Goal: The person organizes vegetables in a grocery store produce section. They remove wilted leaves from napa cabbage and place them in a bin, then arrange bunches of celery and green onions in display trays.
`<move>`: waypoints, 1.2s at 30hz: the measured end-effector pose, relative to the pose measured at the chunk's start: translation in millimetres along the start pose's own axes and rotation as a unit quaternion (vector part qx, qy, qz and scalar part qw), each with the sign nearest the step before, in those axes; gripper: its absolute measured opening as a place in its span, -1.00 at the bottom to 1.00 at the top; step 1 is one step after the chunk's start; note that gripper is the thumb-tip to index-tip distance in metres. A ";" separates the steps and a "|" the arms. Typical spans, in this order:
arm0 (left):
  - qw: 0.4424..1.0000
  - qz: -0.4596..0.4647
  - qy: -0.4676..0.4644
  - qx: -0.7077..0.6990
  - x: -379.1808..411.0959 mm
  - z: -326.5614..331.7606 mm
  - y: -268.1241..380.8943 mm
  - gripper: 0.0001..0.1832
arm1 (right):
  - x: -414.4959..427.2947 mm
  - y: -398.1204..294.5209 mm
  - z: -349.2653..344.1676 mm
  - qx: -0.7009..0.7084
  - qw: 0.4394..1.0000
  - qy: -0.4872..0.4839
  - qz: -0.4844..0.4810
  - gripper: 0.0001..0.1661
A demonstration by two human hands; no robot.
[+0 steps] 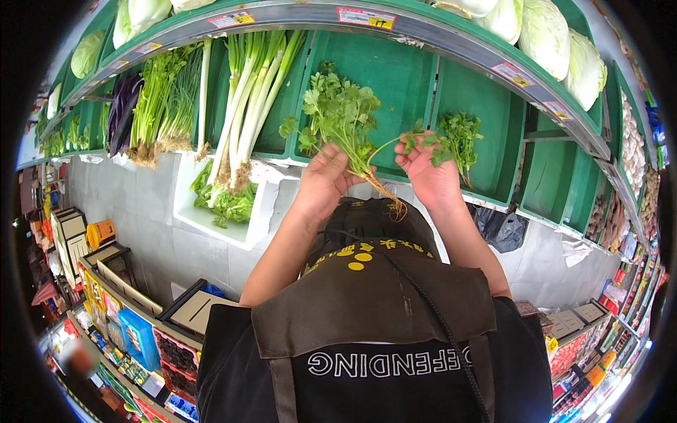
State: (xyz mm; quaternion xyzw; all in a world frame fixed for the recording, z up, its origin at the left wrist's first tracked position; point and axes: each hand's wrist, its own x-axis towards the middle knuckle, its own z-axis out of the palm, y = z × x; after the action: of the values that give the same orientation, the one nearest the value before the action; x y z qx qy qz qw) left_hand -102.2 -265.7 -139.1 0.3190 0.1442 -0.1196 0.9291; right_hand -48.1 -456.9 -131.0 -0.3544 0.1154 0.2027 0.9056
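Observation:
My left hand (329, 170) grips a bunch of cilantro (346, 108) by its lower stems, and the brown roots (389, 196) hang down to the right. Between the fingers of my right hand (420, 153) is a leafy cilantro stem (441, 154) that curves over from the bunch's side. Both hands are above the front edge of a green plastic crate (402, 79). Just right of my right hand, a smaller cilantro bunch (461, 135) lies in the neighbouring green crate (497, 153).
Left of the bunch lie large leeks or scallions (254, 95), celery (153, 100) and purple long eggplants (122, 113). Below them, a white foam box (232, 239) holds leafy greens (227, 206). A metal shelf edge (412, 29) with napa cabbages (545, 39) above runs across the top. A black plastic bag (509, 232) lies lower right.

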 end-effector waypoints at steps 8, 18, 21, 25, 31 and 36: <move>1.000 0.002 -0.004 0.019 4.2 8.1 4.7 -0.83 | -16.4 3.9 18.6 -0.230 0.973 0.024 0.004 -0.78; 0.988 0.021 -0.007 0.151 6.5 12.9 0.0 -0.66 | -17.8 16.5 15.0 -0.439 0.898 -0.037 -0.017 -0.78; 0.989 0.012 -0.008 0.148 6.0 14.7 2.3 -0.64 | -23.3 18.7 17.9 -0.418 0.905 0.015 -0.075 -0.84; 0.992 0.015 0.002 0.128 6.6 10.4 -2.8 -0.60 | -30.5 15.6 28.7 -0.546 0.820 -0.016 -0.172 -0.87; 0.990 0.008 0.041 0.135 2.0 19.5 -8.3 -0.62 | -25.8 18.8 29.3 -0.653 0.682 -0.035 -0.328 -0.83; 0.992 0.011 0.043 0.118 -1.5 26.3 -9.8 -0.63 | -24.8 21.7 26.8 -0.620 0.745 -0.011 -0.247 -0.87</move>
State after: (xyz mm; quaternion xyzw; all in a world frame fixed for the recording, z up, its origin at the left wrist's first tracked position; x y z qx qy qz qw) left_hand -101.7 -289.4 -124.2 0.4331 0.1653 -0.1115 0.8790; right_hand -78.1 -431.1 -115.8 -0.8513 -0.1367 0.0030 0.5065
